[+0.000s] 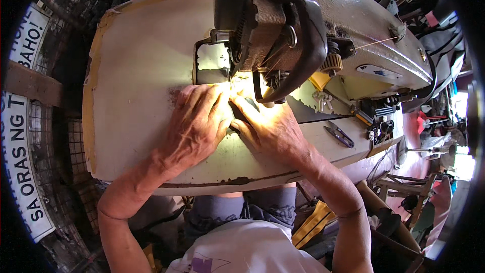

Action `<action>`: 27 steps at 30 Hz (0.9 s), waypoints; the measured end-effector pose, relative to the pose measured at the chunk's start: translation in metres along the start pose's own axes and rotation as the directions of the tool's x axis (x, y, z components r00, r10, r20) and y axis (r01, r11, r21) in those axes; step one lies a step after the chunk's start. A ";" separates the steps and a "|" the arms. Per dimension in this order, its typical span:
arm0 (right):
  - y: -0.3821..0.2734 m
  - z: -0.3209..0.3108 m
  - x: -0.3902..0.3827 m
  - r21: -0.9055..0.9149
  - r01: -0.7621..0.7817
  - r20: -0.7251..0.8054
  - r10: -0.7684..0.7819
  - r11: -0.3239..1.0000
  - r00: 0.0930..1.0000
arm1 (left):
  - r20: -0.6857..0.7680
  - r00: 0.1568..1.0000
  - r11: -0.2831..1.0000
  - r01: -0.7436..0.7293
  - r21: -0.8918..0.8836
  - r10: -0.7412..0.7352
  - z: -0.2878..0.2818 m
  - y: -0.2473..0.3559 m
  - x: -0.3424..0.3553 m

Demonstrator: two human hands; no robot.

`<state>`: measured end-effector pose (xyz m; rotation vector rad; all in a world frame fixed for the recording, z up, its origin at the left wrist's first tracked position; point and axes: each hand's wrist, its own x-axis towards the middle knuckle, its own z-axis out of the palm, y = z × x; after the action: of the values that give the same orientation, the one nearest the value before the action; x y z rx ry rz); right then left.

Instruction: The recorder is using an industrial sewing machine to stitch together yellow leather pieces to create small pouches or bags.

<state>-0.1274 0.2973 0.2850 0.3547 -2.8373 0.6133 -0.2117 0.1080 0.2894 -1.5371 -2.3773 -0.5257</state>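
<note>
Under the lit needle area of a brown sewing machine [348,15], both my hands are close together on the pale table [136,81]. A small dark piece of material [237,113] shows in the gap between them; most of it is hidden beneath the fingers. My left hand [196,119] presses on its left side with fingers bent and held together. From the right, my right hand [273,129] grips it between thumb and forefinger. Strong lamp glare washes out the fingertips, so the exact contact at the needle is not visible.
Thread snips [339,134] lie to the right of my right hand. Beyond them are a screwdriver [361,116] and several small dark metal parts [382,127]. A curved dark lever [310,45] hangs close above my right fingers. Wire mesh and lettered signs [30,162] stand at the left.
</note>
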 end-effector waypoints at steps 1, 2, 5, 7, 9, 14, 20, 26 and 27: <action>0.000 0.000 0.000 -0.001 -0.001 0.001 0.001 1.000 1.000 | 0.002 1.000 1.000 -0.022 0.003 0.022 0.003 -0.001 -0.001; 0.001 0.000 0.000 -0.003 0.003 -0.017 -0.003 1.000 1.000 | 0.004 0.999 0.999 -0.045 0.006 0.045 0.005 -0.002 -0.002; 0.000 0.001 0.000 0.000 0.007 -0.020 -0.007 1.000 1.000 | 0.028 0.999 0.999 -0.030 0.022 0.029 0.002 -0.002 -0.003; 0.001 0.001 -0.001 -0.001 0.001 0.000 -0.001 1.000 1.000 | 0.035 0.999 1.000 -0.007 0.006 0.007 0.003 -0.001 -0.002; 0.001 0.000 -0.001 0.018 0.014 -0.026 -0.014 1.000 1.000 | 0.045 0.999 1.000 0.017 -0.010 -0.017 0.003 0.000 -0.002; 0.001 -0.004 0.000 0.092 -0.015 0.025 0.013 0.996 1.000 | 0.091 0.996 1.000 0.020 0.008 -0.020 -0.001 -0.001 0.000; 0.004 -0.002 -0.012 0.102 -0.032 0.035 0.028 0.994 0.999 | 0.039 0.999 1.000 0.018 0.015 -0.018 0.005 -0.007 0.006; 0.029 -0.105 -0.097 0.037 -0.268 -0.256 0.268 0.963 0.929 | 0.025 0.998 0.998 0.060 0.005 -0.060 0.005 -0.010 0.008; 0.046 -0.135 -0.114 -0.074 -0.321 -0.380 0.271 0.944 0.884 | 0.042 0.998 0.997 0.058 -0.041 -0.056 0.004 -0.010 0.012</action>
<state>-0.0106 0.4169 0.3585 -0.2078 -2.5628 0.4758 -0.2253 0.1159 0.2892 -1.5157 -2.4622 -0.5656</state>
